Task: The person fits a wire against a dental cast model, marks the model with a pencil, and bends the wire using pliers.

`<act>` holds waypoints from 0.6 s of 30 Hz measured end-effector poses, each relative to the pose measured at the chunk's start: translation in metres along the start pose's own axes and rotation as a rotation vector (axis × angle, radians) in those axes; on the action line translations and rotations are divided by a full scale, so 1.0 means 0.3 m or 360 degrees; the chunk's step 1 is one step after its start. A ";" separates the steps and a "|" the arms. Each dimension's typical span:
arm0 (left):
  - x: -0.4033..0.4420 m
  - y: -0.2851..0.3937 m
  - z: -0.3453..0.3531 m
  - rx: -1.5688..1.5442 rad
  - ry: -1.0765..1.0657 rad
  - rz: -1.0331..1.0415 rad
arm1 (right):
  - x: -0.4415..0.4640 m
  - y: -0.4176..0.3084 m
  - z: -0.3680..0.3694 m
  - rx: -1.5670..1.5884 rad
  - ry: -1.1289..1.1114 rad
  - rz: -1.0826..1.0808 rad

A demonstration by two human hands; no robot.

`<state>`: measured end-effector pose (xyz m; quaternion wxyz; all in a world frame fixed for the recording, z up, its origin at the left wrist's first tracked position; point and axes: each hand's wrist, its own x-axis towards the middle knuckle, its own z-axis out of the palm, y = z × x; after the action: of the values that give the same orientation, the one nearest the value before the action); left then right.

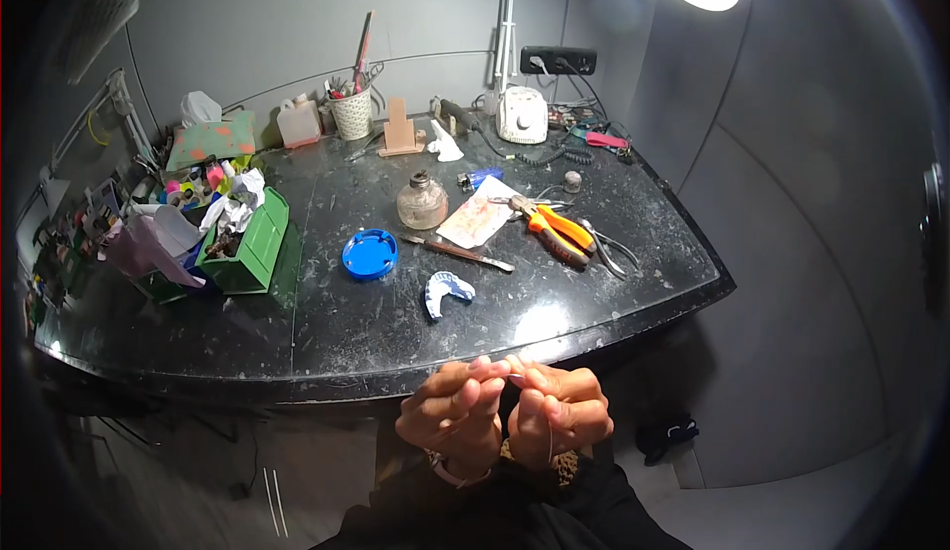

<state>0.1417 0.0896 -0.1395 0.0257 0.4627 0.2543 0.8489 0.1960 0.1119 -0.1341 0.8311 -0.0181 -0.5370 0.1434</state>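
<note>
My left hand (453, 410) and my right hand (566, 408) meet just in front of the table's near edge, fingertips almost touching. Both are closed in a pinch on a thin metal wire (550, 439), whose tail hangs down in front of my right palm. Most of the wire between the fingertips is hidden. On the table beyond them lies a white and blue dental model (447, 293), shaped like an arch. Further back rest orange-handled pliers (556, 231), with a second pair of pliers (612, 249) to their right.
A blue round lid (370, 254), a brown-handled spatula (457, 251), a glass burner bottle (423, 204) and a stained paper (477, 216) lie mid-table. A filled green bin (259, 245) stands left. At the back are a tool cup (351, 115) and a white control unit (522, 115).
</note>
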 end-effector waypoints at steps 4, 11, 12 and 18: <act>0.003 -0.010 0.000 0.0079 -0.0073 0.0201 | -0.002 -0.019 -0.030 -0.0044 -0.0225 0.0047; 0.055 -0.023 -0.007 0.0136 -0.0272 -0.0075 | -0.023 0.031 -0.043 -0.0149 -0.0178 0.0299; 0.070 -0.034 -0.030 0.0147 -0.0339 -0.0121 | -0.033 0.053 -0.043 -0.0133 -0.0126 0.0343; 0.191 -0.060 -0.144 0.0391 -0.1338 0.0078 | 0.057 0.055 -0.181 -0.0409 -0.0936 0.0962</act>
<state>0.0711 0.1037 -0.1224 0.0516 0.7736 0.3096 0.5505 0.2476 0.1387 -0.1450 0.5546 -0.2361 -0.7347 0.3113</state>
